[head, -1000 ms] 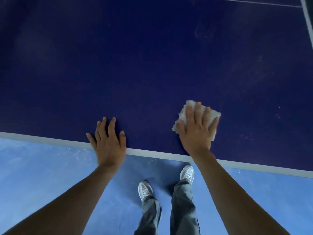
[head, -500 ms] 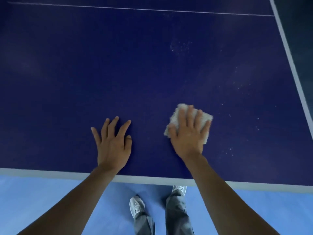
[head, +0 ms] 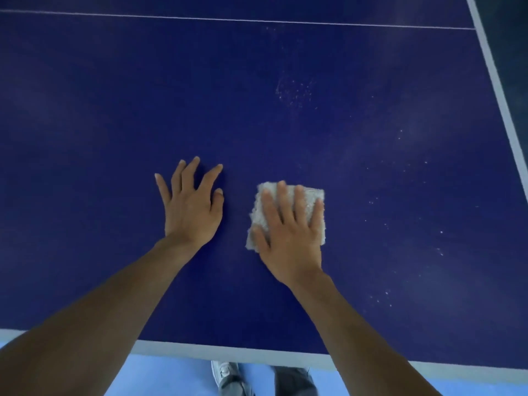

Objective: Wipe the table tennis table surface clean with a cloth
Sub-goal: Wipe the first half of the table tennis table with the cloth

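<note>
The dark blue table tennis table (head: 114, 115) fills most of the view. My right hand (head: 288, 232) lies flat with straight fingers on a small pale folded cloth (head: 311, 195) and presses it onto the surface. To its left, my left hand (head: 191, 207) rests palm down on the bare table with fingers spread. White specks and dust (head: 294, 91) dot the surface ahead of the cloth and to its right.
A white border line (head: 228, 351) marks the near table edge and another (head: 497, 90) runs along the right edge. A thin white centre line (head: 257, 20) crosses the far part. Light blue floor (head: 160, 375) and my shoes (head: 225, 375) show below the edge.
Both hands have slid further away from the near edge onto the table, the cloth moving under my right hand. More of the table's right edge and far line is in view.
</note>
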